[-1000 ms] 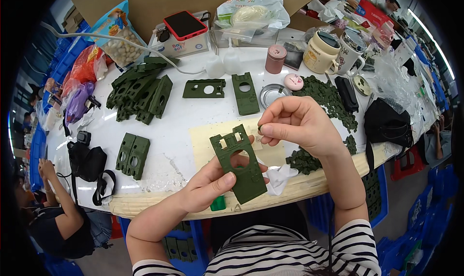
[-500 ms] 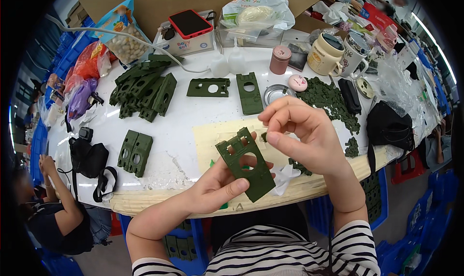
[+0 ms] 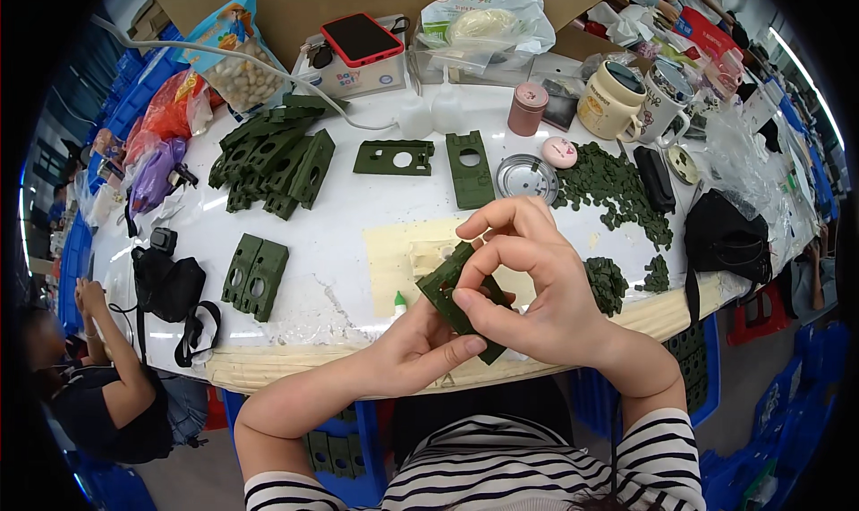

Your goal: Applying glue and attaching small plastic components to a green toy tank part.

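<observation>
My left hand (image 3: 413,343) grips a dark green plastic toy-vehicle hull plate (image 3: 438,287), tilted above the table's front edge. My right hand (image 3: 548,289) bends over the same plate, thumb and index fingertip pinched together against its upper face. Whatever sits between those fingertips is hidden. Much of the plate, with its round opening, is covered by the right hand. Under the hands lies a pale yellow sheet (image 3: 385,259), and a white glue bottle with a green tip (image 3: 400,303) shows beside my left wrist.
Stacked green hull plates (image 3: 268,162) lie at the back left, a joined pair (image 3: 255,276) nearer. Two single plates, one here (image 3: 470,171), lie ahead. Small green pieces (image 3: 617,193) heap at right, beside a round metal tin (image 3: 526,178). Cups (image 3: 611,101) stand behind; a black bag (image 3: 729,238) sits right.
My right hand has come down and left onto the plate; the small green piece at its fingertips is now out of sight. The plate has tilted and is more covered.
</observation>
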Demonstrator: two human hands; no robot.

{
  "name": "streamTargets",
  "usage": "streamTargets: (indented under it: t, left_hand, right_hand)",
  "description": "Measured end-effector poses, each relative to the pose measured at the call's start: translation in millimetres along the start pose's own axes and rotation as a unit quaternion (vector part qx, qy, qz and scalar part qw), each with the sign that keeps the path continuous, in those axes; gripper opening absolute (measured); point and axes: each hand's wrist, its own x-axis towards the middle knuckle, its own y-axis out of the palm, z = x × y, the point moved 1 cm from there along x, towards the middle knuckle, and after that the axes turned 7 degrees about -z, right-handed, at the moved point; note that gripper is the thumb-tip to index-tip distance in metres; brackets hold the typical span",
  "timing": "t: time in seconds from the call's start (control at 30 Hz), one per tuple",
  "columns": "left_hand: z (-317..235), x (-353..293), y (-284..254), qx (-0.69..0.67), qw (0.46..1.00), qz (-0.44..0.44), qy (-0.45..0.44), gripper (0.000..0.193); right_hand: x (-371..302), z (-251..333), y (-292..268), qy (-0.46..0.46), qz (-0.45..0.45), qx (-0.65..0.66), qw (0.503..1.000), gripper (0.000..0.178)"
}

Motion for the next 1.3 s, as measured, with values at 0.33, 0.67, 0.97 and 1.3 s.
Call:
streamTargets:
  t: [0.33, 0.67, 0.97, 1.3]
  left_hand:
    - [5.3, 0.2, -1.1, 0.010, 1.000, -0.004, 0.000, 0.058]
    - [4.1, 0.7, 2.9, 0.025, 0.999, -0.025, 0.027, 0.052]
    - [5.9, 0.8, 3.2, 0.032, 0.999, -0.031, 0.031, 0.047]
    - [4.2, 0.4, 1.9, 0.016, 1.000, -0.022, 0.000, 0.048]
  right_hand:
    - [0.0, -1.1, 3.3, -0.008, -0.005, -0.005, 1.000, 0.010]
    - [-0.6, -0.6, 6.5, -0.017, -0.022, -0.013, 1.000, 0.012]
    - [-1.0, -1.4, 6.6, -0.029, -0.018, -0.029, 0.999, 0.013]
    - [-0.7, -2.1, 5.5, -0.040, -0.016, -0.040, 0.998, 0.015]
